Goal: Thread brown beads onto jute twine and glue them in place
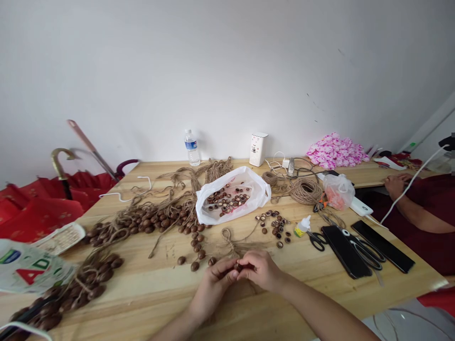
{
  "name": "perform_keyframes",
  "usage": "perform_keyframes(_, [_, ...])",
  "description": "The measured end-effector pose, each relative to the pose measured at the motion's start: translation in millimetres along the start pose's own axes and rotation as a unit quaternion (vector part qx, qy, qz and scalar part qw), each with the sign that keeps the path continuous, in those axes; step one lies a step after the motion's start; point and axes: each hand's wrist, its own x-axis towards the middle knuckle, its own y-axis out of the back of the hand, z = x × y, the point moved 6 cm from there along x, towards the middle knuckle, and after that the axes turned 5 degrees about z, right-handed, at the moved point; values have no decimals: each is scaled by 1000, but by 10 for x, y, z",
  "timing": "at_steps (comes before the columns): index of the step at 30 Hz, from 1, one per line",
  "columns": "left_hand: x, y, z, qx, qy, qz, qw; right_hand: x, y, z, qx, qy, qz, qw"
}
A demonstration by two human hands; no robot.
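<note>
Near the front middle of the table, my left hand (213,284) and my right hand (262,271) meet fingertip to fingertip. Both are closed, pinching a small brown macadamia shell (238,267) between thumbs and fingers; most of it is hidden. Just beyond my fingers lies a knotted bundle of jute twine (231,242) with a loop at its top. To its left are several round brown macadamia shells (195,266), and to its right a scatter of half shells (277,226). A white plastic bag (232,218) holding more half shells lies open behind.
Strung shells and twine (152,218) spread over the left side. At right are a glue bottle (303,226), scissors (366,253), two black phones (343,251) and a twine coil (305,191). A water bottle (192,149) stands by the wall. Another person's hands (396,183) rest at far right.
</note>
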Motion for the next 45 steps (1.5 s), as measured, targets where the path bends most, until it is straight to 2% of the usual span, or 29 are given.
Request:
perform_keyframes(4, [5,-12,50,50,-32,-14,998,-20,-31,24,-4,-7,-3,1000])
perform_keyframes(11, [-5,-22,68,59,-45,-23,997,-33,-47,32,1,-30,-6,1000])
perform_keyframes(28, [-13,-44,126,84,-41,-32,995,-46,-55,46,4,-56,8,998])
perform_keyframes(37, [-1,-33,115,64,-34,-34,997,-32,-55,28,1,-53,10,999])
perform_keyframes(45, [0,-42,157,87,-43,-41,994,-39,-51,20,-2,-38,27,999])
